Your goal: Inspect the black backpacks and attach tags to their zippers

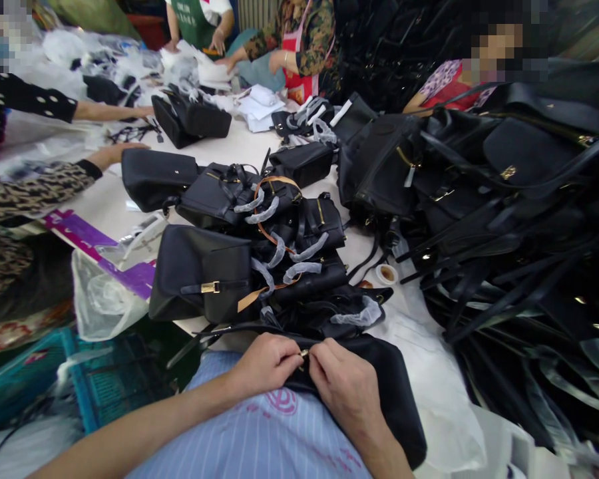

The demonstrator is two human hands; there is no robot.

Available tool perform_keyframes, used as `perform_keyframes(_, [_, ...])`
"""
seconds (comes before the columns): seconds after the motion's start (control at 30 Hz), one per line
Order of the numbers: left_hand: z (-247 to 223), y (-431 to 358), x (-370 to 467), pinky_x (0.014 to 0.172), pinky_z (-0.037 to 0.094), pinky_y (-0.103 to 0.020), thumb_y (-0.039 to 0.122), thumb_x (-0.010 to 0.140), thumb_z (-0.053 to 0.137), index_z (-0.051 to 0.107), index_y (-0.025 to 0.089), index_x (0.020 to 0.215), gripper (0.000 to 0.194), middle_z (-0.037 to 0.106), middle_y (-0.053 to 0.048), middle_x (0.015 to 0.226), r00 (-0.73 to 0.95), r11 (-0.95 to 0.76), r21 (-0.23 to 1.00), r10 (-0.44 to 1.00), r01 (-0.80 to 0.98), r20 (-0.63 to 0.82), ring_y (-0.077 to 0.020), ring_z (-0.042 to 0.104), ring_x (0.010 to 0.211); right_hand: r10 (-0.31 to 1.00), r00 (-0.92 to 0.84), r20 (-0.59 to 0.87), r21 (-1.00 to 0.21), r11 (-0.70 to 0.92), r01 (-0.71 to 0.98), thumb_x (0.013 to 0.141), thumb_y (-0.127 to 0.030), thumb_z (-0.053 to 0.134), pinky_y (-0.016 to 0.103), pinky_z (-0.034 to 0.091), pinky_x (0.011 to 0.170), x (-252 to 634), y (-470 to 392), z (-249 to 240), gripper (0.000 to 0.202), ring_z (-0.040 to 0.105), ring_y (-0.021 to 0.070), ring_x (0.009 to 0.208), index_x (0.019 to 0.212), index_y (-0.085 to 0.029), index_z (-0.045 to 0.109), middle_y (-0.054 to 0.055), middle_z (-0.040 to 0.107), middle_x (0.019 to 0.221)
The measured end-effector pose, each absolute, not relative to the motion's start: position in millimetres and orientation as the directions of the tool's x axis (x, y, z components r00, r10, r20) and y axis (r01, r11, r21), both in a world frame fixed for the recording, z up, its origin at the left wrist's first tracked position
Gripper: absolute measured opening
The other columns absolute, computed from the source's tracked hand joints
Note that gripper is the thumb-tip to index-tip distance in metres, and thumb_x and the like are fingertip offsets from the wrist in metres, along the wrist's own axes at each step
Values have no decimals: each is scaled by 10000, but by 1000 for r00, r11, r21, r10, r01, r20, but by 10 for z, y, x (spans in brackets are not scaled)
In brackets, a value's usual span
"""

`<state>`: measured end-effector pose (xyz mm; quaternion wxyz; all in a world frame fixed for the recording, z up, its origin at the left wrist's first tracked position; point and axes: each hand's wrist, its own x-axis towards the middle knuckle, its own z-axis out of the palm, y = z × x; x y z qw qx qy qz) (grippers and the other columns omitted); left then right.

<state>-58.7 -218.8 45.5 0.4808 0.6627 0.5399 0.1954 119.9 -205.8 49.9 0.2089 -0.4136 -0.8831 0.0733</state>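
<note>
A black handbag (397, 392) lies across my lap, against the blue striped apron (239, 426). At its upper middle, a small gold-coloured metal clasp (304, 353) shows between my fingertips. My left hand (267, 362) pinches it from the left, thumb and forefinger pressed together. From the other side my right hand (347, 379) is closed on the same clasp, and its fingers partly cover it. Just beyond, another black handbag (204, 273) with a gold buckle lies on the table, beside bag handles wrapped in clear plastic (304, 269).
Several black bags (219, 193) crowd the white table (352, 249). A large heap of black bags (519, 173) rises at right. A small white cup (387, 274) stands near the heap. A teal crate (100, 386) is at lower left. Co-workers' arms (104, 156) reach in from the left.
</note>
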Motion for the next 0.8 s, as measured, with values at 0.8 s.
perform_keyframes(0.8, [426, -2129, -583, 551, 309, -220, 168, 824, 517, 642, 166, 626, 234, 620, 5, 604, 348, 15, 814, 899, 581, -265, -115, 504, 567, 724, -685, 88, -532, 615, 582, 965, -165, 404, 236, 451, 623, 1245, -1896, 561, 253, 618, 137, 706, 880, -218, 637, 25, 638, 801])
